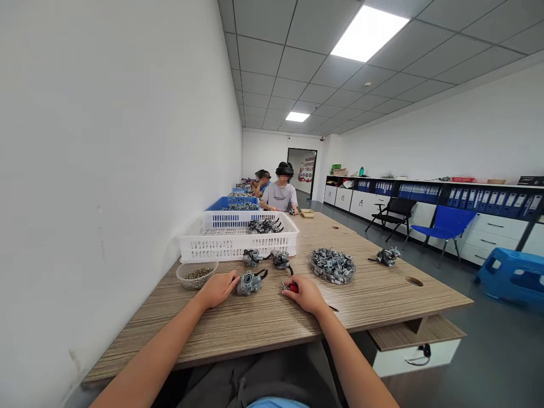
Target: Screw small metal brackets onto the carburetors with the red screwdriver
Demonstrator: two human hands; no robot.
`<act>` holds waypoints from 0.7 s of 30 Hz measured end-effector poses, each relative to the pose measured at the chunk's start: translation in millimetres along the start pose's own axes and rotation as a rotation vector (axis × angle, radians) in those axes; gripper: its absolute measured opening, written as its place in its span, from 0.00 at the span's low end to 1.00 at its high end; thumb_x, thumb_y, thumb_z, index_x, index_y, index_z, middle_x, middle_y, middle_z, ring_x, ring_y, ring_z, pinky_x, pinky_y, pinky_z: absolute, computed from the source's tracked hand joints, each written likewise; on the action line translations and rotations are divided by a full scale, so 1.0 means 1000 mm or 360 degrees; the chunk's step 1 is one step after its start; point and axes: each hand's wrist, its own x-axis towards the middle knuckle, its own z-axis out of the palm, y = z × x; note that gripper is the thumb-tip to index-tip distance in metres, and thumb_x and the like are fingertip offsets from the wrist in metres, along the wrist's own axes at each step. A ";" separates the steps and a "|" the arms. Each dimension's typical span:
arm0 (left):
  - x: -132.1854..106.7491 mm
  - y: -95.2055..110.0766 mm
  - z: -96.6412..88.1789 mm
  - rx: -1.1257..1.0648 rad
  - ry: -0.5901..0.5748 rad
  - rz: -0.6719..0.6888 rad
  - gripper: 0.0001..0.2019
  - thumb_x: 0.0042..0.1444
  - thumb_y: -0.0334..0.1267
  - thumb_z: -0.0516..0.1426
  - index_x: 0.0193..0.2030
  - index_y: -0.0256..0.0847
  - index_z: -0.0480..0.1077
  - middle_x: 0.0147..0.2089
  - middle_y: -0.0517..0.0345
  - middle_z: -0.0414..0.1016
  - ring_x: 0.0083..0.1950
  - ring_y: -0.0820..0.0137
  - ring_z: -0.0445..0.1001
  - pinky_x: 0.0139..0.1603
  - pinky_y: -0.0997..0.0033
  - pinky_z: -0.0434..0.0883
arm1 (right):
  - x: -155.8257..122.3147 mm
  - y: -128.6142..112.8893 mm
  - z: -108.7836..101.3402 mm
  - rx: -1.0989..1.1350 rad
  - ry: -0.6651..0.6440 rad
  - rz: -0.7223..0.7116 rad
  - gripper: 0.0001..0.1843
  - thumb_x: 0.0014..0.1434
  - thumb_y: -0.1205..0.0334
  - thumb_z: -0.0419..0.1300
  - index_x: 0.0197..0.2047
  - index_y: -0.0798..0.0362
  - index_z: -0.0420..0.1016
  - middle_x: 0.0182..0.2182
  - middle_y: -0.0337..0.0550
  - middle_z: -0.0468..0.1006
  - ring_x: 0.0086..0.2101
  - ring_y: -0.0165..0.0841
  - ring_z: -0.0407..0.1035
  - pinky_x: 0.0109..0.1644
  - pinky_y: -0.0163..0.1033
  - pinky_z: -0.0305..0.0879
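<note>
My left hand (217,289) rests on the wooden table (382,294), fingers curled against a small grey metal carburetor (250,282) with a black hose. My right hand (306,294) is closed round a red-handled tool (292,288) lying on the table just right of that part. Two more grey carburetors (253,258) (280,260) sit a little farther out, in front of a white basket (229,242).
A clear bowl of small brass bits (196,274) stands at the left by the wall. A round dish of metal parts (332,265) and a lone carburetor (387,256) lie to the right. Blue crates and two seated people are farther down the table. Chairs and a blue stool stand at right.
</note>
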 end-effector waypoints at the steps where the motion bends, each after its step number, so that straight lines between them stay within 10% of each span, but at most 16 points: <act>1: 0.000 0.000 -0.001 0.0003 -0.0003 0.0004 0.14 0.79 0.47 0.65 0.58 0.38 0.79 0.52 0.52 0.85 0.47 0.63 0.85 0.51 0.56 0.86 | 0.000 0.000 0.000 0.0000 0.0000 -0.0001 0.17 0.78 0.49 0.70 0.59 0.52 0.82 0.58 0.49 0.84 0.54 0.43 0.81 0.62 0.56 0.81; 21: -0.004 -0.004 -0.007 -0.0031 0.0006 0.0090 0.13 0.78 0.48 0.65 0.56 0.39 0.80 0.52 0.52 0.84 0.48 0.62 0.85 0.52 0.55 0.85 | 0.001 0.004 0.003 0.0025 0.0005 -0.0001 0.17 0.78 0.49 0.70 0.59 0.52 0.82 0.57 0.49 0.84 0.53 0.43 0.81 0.61 0.55 0.81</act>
